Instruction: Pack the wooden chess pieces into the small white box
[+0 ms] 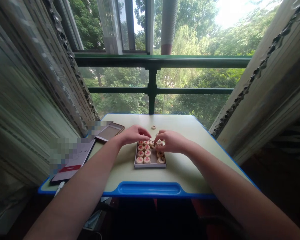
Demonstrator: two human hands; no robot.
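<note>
A shallow box (pixel 150 165) on the table holds round wooden xiangqi pieces (pixel 147 153). Red-marked ones fill two columns on the left, and dark-marked ones stand on the right, with a gap in the middle columns toward me. My left hand (pixel 137 134) rests over the far left edge of the box, fingers apart and slightly bent, holding nothing I can see. At the far right corner, my right hand (pixel 172 140) has its fingers closed around a piece, partly hidden by them. A loose xiangqi piece (pixel 153 127) lies on the table beyond the box.
The box lid (pixel 108 132) lies at the left, beside a tablet (pixel 77 160) with a lit screen and a white cable (pixel 60 188). The small table (pixel 190 173) has a blue rim and a tray groove (pixel 150 188). Curtains and a green railing (pixel 152 83) surround it.
</note>
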